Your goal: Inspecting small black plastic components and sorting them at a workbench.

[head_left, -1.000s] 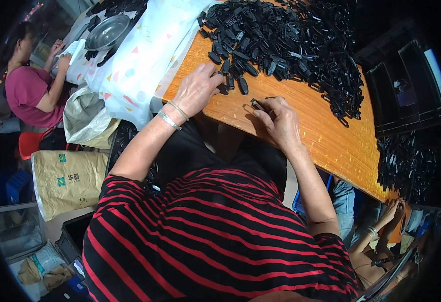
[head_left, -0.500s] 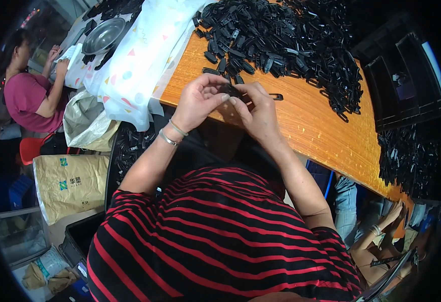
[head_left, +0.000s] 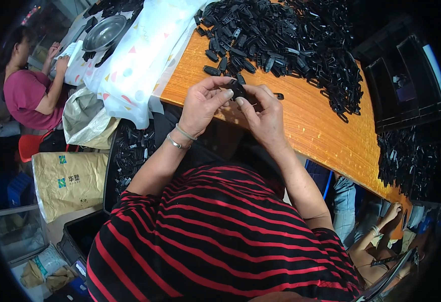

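Between my two hands, just above the near edge of the wooden table (head_left: 326, 136), is a small black plastic part (head_left: 237, 89). My left hand (head_left: 204, 104) pinches its left side between thumb and fingers. On the other side, the thumb and fingers of my right hand (head_left: 263, 111) are closed on the same part. Its exact kind is hard to make out, since my fingers cover much of it. Beyond my hands lies a big heap of similar black plastic pieces (head_left: 281, 40). A single black piece (head_left: 279, 96) lies beside my right fingers, partly hidden.
A patterned white sheet (head_left: 140, 55) covers the table's left part, with a metal bowl (head_left: 104, 34) on it. A black crate (head_left: 406, 85) stands at the right. A person in a pink top (head_left: 26, 98) works at the left; another person's arm (head_left: 376, 231) shows at lower right.
Both hands have shifted slightly, and the black part between them shows more clearly. My left hand has moved a little to the right and down.
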The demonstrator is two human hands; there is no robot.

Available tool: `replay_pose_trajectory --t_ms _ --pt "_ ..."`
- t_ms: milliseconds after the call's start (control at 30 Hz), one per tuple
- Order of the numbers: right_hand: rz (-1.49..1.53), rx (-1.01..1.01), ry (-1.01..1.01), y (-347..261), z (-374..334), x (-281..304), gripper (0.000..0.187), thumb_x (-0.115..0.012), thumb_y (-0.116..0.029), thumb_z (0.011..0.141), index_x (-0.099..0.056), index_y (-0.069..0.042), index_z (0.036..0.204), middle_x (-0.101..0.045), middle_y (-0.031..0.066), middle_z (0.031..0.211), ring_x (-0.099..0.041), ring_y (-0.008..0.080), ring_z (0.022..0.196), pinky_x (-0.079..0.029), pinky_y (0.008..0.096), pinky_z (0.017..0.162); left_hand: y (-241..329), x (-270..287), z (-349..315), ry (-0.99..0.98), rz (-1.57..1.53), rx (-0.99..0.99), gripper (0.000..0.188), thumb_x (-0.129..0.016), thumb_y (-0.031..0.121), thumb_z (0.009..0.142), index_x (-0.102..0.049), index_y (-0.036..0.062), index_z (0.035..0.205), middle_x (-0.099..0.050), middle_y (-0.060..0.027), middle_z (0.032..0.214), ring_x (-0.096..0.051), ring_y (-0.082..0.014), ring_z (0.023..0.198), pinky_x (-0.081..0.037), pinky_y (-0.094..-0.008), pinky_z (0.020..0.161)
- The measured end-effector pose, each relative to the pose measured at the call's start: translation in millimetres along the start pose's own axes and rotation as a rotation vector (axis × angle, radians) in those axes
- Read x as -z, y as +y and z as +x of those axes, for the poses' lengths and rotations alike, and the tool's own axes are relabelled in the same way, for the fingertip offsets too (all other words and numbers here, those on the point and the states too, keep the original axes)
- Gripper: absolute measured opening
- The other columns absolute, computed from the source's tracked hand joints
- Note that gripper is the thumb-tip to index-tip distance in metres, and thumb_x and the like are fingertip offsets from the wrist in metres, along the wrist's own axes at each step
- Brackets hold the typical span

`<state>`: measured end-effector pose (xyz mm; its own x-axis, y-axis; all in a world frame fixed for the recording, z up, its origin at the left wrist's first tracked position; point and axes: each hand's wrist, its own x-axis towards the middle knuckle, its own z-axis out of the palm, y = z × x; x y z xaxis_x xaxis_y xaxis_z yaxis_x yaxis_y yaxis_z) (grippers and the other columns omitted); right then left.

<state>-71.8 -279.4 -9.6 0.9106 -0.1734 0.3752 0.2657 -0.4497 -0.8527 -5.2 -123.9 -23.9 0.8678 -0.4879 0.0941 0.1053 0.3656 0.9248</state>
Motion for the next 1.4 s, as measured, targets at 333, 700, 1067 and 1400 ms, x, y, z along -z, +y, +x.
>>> replay_pose_trajectory --t_ms 333,700,1067,1400 --pt "-0.265 0.272 0.083 11 -5 -5 0.028 -0.072 -0.003 0.078 -0.065 0.0 0.104 -0.059 0.0129 0.082 -0.063 0.0257 0.069 -0.049 0.0314 0.059 -15 -8 -14 0.018 0.165 -0.14 0.028 -0.063 0.001 0.09 -0.06 -0.004 0.117 -0.061 0.0003 0.089 -0.057 -0.0016 0.073 -0.046 -0.0163 0.064" --pt "-0.122 -0.01 -0.135 7 -27 -29 0.051 -0.077 -0.015 0.078 -0.053 -0.002 0.121 -0.061 0.0149 0.093 -0.064 0.0263 0.079 -0.05 0.0347 0.068 -14 -1 -27 -0.014 0.154 -0.006 0.02 -0.053 0.018 0.1 -0.062 0.0003 0.105 -0.059 0.0019 0.083 -0.048 -0.0007 0.067 -0.038 -0.0162 0.057" --pt "0.035 -0.176 -0.406 -11 -23 -53 0.046 -0.075 -0.023 0.08 -0.055 -0.001 0.116 -0.064 0.0116 0.084 -0.062 0.0241 0.072 -0.049 0.0339 0.064 16 47 -56 0.083 0.308 0.144 0.037 -0.05 0.034 0.1 -0.061 0.0025 0.084 -0.057 0.0007 0.072 -0.051 -0.0082 0.064 -0.041 -0.0233 0.059" --pt "-0.786 -0.013 -0.126 31 11 59 0.028 -0.068 -0.007 0.08 -0.066 -0.005 0.108 -0.061 0.0148 0.099 -0.064 0.0356 0.085 -0.052 0.043 0.072 47 44 -8 -0.11 1.453 -0.506 0.02 -0.066 0.008 0.079 -0.065 0.0078 0.099 -0.058 -0.0107 0.087 -0.06 -0.03 0.087 -0.048 -0.0392 0.071"
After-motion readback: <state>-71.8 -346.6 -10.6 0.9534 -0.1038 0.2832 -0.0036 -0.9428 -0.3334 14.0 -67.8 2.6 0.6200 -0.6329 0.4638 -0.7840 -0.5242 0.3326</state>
